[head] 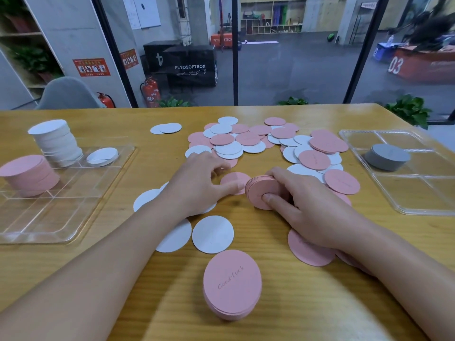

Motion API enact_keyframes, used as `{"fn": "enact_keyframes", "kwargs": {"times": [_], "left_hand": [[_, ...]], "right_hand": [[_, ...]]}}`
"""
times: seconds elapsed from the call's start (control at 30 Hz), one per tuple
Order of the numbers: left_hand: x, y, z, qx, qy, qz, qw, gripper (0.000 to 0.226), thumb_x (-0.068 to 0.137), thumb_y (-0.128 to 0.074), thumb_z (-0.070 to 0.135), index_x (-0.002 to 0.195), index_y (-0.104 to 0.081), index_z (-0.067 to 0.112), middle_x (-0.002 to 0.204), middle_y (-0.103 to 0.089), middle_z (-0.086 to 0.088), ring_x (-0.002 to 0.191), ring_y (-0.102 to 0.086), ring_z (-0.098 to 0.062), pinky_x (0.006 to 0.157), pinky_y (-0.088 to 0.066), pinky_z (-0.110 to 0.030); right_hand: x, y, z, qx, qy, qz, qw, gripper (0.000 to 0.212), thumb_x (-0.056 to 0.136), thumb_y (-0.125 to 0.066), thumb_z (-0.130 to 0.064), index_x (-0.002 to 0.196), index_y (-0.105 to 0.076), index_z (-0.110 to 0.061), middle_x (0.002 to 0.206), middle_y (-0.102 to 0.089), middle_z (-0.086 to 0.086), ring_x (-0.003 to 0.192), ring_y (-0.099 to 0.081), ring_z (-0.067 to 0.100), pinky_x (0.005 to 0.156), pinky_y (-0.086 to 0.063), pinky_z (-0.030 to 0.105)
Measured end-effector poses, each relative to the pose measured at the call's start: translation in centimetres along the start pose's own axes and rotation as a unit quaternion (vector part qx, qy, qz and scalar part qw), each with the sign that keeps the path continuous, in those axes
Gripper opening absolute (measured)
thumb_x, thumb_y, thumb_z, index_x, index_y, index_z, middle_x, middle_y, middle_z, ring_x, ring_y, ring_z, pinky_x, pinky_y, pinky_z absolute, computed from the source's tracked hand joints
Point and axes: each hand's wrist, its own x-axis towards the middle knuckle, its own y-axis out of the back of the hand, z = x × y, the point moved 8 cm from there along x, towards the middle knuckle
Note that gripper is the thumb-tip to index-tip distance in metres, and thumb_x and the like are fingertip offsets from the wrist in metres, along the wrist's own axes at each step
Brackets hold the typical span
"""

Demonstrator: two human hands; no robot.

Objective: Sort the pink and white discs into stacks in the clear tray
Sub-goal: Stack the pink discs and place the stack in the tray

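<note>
1. Risk: the right hand [302, 205] grips a pink bundle [262, 191] on edge, thumb across its face. If the grip loosens, the discs may fan out and spill onto the table [295, 303].
2. Risk: the left hand [197, 185], fingers curled, pinches at a lone pink disc [234, 180] lying flat. A flat disc may slide away rather than lift.
3. Both hands meet at frame centre, the lone disc touching the bundle.
4. The mixed pile [266, 141] lies just above the hands. Loose white discs [213, 233] lie below the left hand, and a pink pile [232, 284] sits at lower centre.
5. The tray [61, 217], left edge, holds a white stack [55, 141] and a pink stack [28, 174], well apart from the hands.
</note>
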Motion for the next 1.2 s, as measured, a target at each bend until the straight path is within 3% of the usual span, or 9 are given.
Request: {"fn": "enact_keyframes", "kwargs": {"times": [0.2, 0.3, 0.37, 0.43, 0.57, 0.67, 0.73, 1.03, 1.2], "left_hand": [[-0.6, -0.4, 1.1, -0.017, 0.005, -0.046, 0.999, 0.041, 0.087, -0.081, 0.065, 0.120, -0.067, 0.045, 0.115, -0.058, 0.020, 0.111, -0.050, -0.012, 0.089, -0.049, -0.033], [-0.5, 0.3, 0.6, -0.128, 0.026, -0.007, 0.991, 0.029, 0.091, -0.085, 0.031, 0.110, -0.065, 0.040, 0.103, -0.069, 0.019, 0.077, -0.055, -0.007, 0.067, -0.046, -0.025], [-0.5, 1.0, 0.5, -0.200, 0.026, 0.023, 0.979, 0.021, 0.096, -0.080, 0.017, 0.106, -0.071, 0.034, 0.095, -0.075, 0.010, 0.067, -0.055, -0.010, 0.066, -0.048, -0.023], [-0.7, 2.1, 0.5, -0.247, 0.025, 0.054, 0.967, 0.009, 0.104, -0.073, 0.018, 0.100, -0.075, 0.026, 0.091, -0.077, 0.006, 0.072, -0.064, -0.009, 0.072, -0.055, -0.026], [-0.8, 2.6, 0.1, -0.302, 0.030, 0.065, 0.951, 0.030, 0.106, -0.074, 0.037, 0.090, -0.078, 0.012, 0.092, -0.082, -0.005, 0.093, -0.078, -0.031, 0.092, -0.065, -0.053], [-0.9, 2.1, 0.2, -0.289, 0.012, 0.031, 0.957, 0.012, 0.093, -0.088, 0.016, 0.101, -0.078, 0.017, 0.107, -0.078, 0.001, 0.093, -0.077, -0.028, 0.086, -0.063, -0.039], [-1.1, 1.9, 0.5, -0.306, 0.010, 0.014, 0.952, 0.026, 0.092, -0.086, 0.007, 0.113, -0.079, 0.021, 0.118, -0.077, 0.005, 0.094, -0.078, -0.027, 0.086, -0.063, -0.034], [-1.4, 1.8, 2.4, -0.328, -0.041, -0.033, 0.943, 0.009, 0.099, -0.079, 0.005, 0.105, -0.082, 0.012, 0.100, -0.080, 0.002, 0.094, -0.070, -0.012, 0.088, -0.056, -0.027], [-1.6, 1.1, 4.1, -0.348, -0.077, -0.057, 0.933, 0.015, 0.106, -0.069, 0.004, 0.108, -0.082, 0.012, 0.105, -0.081, -0.008, 0.103, -0.074, -0.034, 0.097, -0.061, -0.043]], "right_hand": [[0.0, -0.2, 0.1, -0.010, -0.007, -0.007, 1.000, 0.012, 0.109, -0.059, -0.037, 0.119, -0.052, -0.038, 0.088, -0.062, -0.018, 0.085, -0.058, 0.004, 0.066, -0.045, 0.027], [0.1, -0.3, 0.0, -0.017, -0.009, -0.011, 1.000, 0.009, 0.109, -0.058, -0.037, 0.111, -0.050, -0.035, 0.085, -0.061, -0.015, 0.081, -0.057, 0.007, 0.064, -0.042, 0.031], [0.1, -0.3, 0.0, -0.014, -0.010, -0.010, 1.000, 0.010, 0.109, -0.059, -0.037, 0.108, -0.049, -0.034, 0.084, -0.060, -0.014, 0.080, -0.056, 0.008, 0.062, -0.040, 0.030], [0.0, -0.2, 0.0, -0.013, -0.009, -0.008, 1.000, 0.010, 0.109, -0.058, -0.037, 0.108, -0.049, -0.033, 0.084, -0.060, -0.014, 0.081, -0.056, 0.008, 0.063, -0.040, 0.030], [0.0, -0.1, 0.1, -0.006, -0.008, -0.005, 1.000, 0.010, 0.109, -0.058, -0.037, 0.109, -0.050, -0.031, 0.083, -0.060, -0.013, 0.081, -0.056, 0.009, 0.066, -0.044, 0.033], [0.0, -0.1, 0.1, -0.002, -0.009, -0.007, 1.000, 0.010, 0.109, -0.059, -0.036, 0.109, -0.051, -0.030, 0.083, -0.061, -0.013, 0.081, -0.056, 0.009, 0.066, -0.044, 0.031], [0.1, -0.1, 0.1, -0.001, -0.008, -0.006, 1.000, 0.010, 0.109, -0.059, -0.036, 0.110, -0.052, -0.029, 0.084, -0.062, -0.012, 0.081, -0.057, 0.010, 0.067, -0.045, 0.033], [0.0, -0.2, 0.3, -0.001, -0.008, -0.001, 1.000, 0.015, 0.108, -0.061, -0.037, 0.121, -0.053, -0.034, 0.089, -0.064, -0.016, 0.085, -0.059, 0.006, 0.068, -0.047, 0.031], [0.1, -0.6, -0.5, 0.002, 0.024, 0.006, 1.000, 0.017, 0.107, -0.063, -0.033, 0.122, -0.057, -0.037, 0.089, -0.063, -0.020, 0.089, -0.059, 0.005, 0.069, -0.043, 0.023]]}}
